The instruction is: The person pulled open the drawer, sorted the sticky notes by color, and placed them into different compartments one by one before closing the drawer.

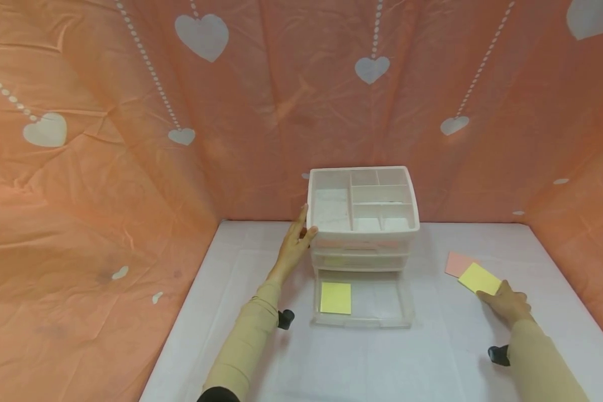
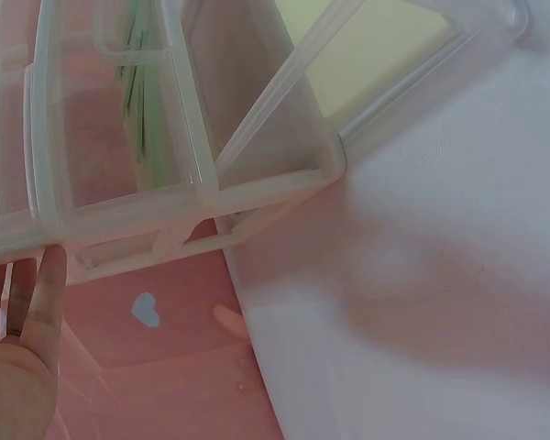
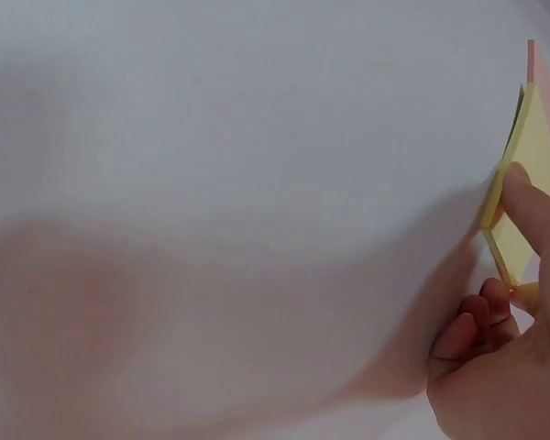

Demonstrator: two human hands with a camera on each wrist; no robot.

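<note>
A white plastic drawer unit (image 1: pixel 362 235) stands at the back, its clear bottom drawer (image 1: pixel 382 301) pulled out. Inside that drawer, on the left, lies a yellow sticky note pad (image 1: pixel 335 297). My left hand (image 1: pixel 296 245) rests against the unit's left side, fingers extended and thumb near the top front corner. Over on the right, my right hand (image 1: pixel 508 302) pinches another yellow sticky note pad (image 1: pixel 479 278) at its near corner, thumb on its face (image 3: pixel 532 174). This pad overlaps a pink sticky note pad (image 1: pixel 458 262).
Divided compartments form the unit's top tray (image 1: pixel 331 209). Thin green items (image 2: pixel 139 101) show through a closed drawer in the left wrist view. A white cloth covers the table (image 1: pixel 367 363), with an orange heart-patterned curtain (image 1: pixel 301 111) behind and at both sides.
</note>
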